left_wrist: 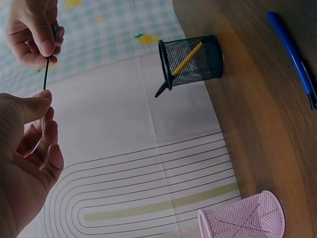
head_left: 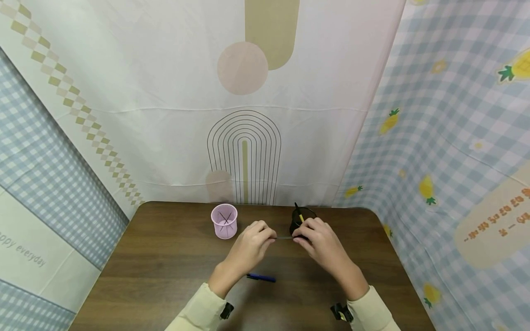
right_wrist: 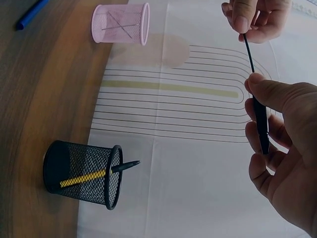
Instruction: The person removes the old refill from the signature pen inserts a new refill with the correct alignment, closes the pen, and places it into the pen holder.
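Note:
Between both hands, level and above the table, stretches a thin dark rod. The left hand pinches one end of it between thumb and fingers. At the other end the right hand grips a slim black tapered piece, into which the rod runs; fingers cover part of it. Just behind the right hand stands a black mesh pen cup, holding a yellow pen with a black end that sticks out over the rim. Left of the left hand is a pink mesh cup with several thin dark sticks inside.
A blue pen lies on the brown wooden table, nearer the person than the hands. Patterned cloth hangs at the table's back edge, and checked cloth hangs along the right side.

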A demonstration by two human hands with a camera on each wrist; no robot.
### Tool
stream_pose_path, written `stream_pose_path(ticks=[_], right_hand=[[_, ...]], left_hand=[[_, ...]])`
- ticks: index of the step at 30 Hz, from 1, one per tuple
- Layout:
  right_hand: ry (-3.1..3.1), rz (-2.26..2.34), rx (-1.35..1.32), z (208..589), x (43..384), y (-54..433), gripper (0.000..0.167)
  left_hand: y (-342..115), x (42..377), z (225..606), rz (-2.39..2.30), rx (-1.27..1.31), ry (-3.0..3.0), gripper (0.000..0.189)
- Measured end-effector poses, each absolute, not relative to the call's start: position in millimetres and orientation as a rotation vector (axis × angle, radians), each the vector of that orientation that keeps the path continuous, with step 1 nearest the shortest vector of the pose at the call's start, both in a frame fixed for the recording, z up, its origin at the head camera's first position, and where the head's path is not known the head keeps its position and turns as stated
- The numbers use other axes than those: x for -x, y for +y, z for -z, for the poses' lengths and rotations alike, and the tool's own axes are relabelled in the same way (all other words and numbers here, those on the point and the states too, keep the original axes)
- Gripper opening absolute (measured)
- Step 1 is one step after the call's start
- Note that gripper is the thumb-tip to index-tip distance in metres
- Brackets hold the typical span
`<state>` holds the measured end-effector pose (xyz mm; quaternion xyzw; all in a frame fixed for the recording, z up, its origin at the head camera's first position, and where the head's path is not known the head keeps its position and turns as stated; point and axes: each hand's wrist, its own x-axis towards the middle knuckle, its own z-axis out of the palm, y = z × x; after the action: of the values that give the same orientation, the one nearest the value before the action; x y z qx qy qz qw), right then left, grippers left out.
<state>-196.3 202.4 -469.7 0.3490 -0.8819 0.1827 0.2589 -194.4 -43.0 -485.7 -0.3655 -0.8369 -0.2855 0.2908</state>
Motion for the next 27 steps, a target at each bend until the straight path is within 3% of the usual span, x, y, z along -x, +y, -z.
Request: stream_pose_path(ticks=[27], right_hand=[[-2.401, -0.488, -0.933, 469, 196, 204, 0.016]], left_hand=[[-58, 196, 491, 0.848, 0.962, -2.214, 0.007]])
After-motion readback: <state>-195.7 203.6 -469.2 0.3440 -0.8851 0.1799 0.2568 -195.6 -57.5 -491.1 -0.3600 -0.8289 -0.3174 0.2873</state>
